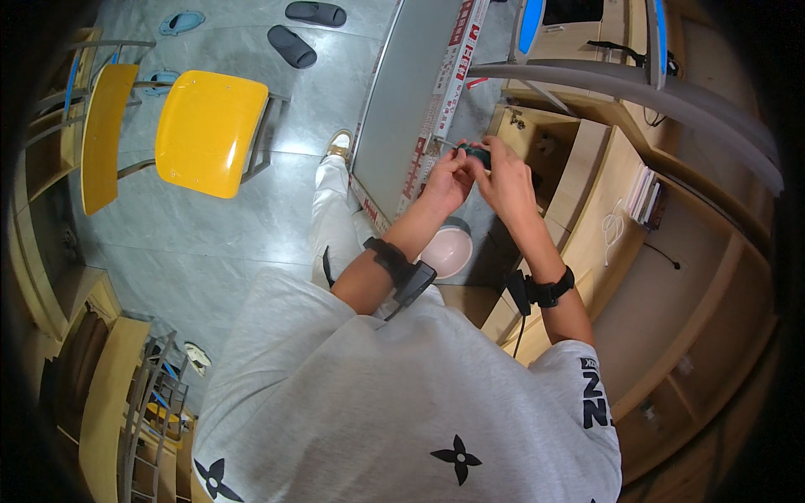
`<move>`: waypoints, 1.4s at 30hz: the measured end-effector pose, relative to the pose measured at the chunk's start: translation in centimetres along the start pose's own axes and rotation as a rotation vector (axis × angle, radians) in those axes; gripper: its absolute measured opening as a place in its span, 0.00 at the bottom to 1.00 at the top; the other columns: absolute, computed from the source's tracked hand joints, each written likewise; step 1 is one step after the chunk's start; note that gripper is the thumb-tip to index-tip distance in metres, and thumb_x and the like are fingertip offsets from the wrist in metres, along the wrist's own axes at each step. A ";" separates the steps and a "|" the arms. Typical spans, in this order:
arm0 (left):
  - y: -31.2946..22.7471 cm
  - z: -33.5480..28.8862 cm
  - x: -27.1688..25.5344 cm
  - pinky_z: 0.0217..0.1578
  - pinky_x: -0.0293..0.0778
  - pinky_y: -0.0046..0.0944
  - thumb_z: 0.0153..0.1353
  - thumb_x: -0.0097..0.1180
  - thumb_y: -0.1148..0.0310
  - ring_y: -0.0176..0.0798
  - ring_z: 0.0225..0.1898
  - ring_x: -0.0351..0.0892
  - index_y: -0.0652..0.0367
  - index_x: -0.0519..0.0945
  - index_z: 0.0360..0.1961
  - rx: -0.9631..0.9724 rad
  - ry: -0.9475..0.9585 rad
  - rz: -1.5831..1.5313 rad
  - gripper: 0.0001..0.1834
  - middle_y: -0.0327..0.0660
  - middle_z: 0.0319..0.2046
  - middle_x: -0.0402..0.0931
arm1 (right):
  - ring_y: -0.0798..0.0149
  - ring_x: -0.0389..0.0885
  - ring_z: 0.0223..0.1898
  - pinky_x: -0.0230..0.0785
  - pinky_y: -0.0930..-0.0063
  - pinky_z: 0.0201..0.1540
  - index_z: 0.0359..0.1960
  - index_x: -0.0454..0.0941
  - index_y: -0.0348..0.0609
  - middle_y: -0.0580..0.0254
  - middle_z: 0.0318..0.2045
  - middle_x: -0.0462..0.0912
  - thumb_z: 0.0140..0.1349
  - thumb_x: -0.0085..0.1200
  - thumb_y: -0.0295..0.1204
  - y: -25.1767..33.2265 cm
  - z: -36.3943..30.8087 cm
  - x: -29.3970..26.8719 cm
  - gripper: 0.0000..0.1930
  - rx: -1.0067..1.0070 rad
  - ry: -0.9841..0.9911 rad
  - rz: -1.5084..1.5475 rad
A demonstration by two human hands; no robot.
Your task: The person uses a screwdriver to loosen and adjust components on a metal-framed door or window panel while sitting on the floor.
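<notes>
both hands on small dark green object, held above wooden desk [587,226].
left hand [446,180] and right hand [506,180] together, fingers closed around dark green object [478,154]; its long axis cannot be told.

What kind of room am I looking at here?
Probably a dorm or study room: a built-in wooden desk with shelves, a yellow chair and slippers on the tiled floor. Both hands hold a small dark object.

Both hands, left hand [447,178] and right hand [506,180], close together around a small dark green rounded object [478,154] above the light wooden desk's [587,243] left edge.
</notes>
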State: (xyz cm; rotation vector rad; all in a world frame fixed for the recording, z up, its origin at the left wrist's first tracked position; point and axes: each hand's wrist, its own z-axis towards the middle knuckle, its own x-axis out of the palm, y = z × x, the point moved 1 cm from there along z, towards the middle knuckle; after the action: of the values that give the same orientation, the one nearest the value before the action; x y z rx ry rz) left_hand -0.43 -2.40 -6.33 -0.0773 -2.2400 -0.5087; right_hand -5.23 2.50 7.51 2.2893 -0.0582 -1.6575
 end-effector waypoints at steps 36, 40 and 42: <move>-8.5 -2.0 -7.5 0.28 0.71 0.35 0.67 0.44 0.67 0.34 0.23 0.70 0.58 0.67 0.38 -0.169 0.097 1.744 0.06 0.36 0.24 0.66 | 0.48 0.79 0.24 0.69 0.57 0.29 0.33 0.77 0.42 0.52 0.18 0.79 0.56 0.54 0.34 -6.5 -19.1 7.3 0.09 0.280 0.062 0.375; -6.9 -2.6 -8.2 0.27 0.70 0.35 0.68 0.43 0.67 0.34 0.23 0.69 0.58 0.67 0.39 -0.169 0.086 1.559 0.06 0.36 0.23 0.66 | 0.48 0.79 0.25 0.69 0.57 0.29 0.32 0.78 0.42 0.52 0.19 0.79 0.56 0.53 0.34 -6.5 -19.6 7.0 0.09 0.263 0.067 0.304; -7.4 -3.0 -8.1 0.26 0.70 0.36 0.68 0.44 0.67 0.34 0.22 0.69 0.58 0.67 0.39 -0.171 -0.076 1.405 0.06 0.36 0.22 0.66 | 0.48 0.79 0.25 0.70 0.57 0.29 0.31 0.78 0.42 0.51 0.19 0.80 0.55 0.52 0.33 -6.6 -19.8 6.5 0.08 0.340 0.007 0.368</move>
State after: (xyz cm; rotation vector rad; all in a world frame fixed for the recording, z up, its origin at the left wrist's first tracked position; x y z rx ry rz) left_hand 5.48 -9.43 -13.05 -1.6036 -1.6484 0.1060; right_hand 14.37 11.85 5.28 2.3324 -0.7649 -1.5354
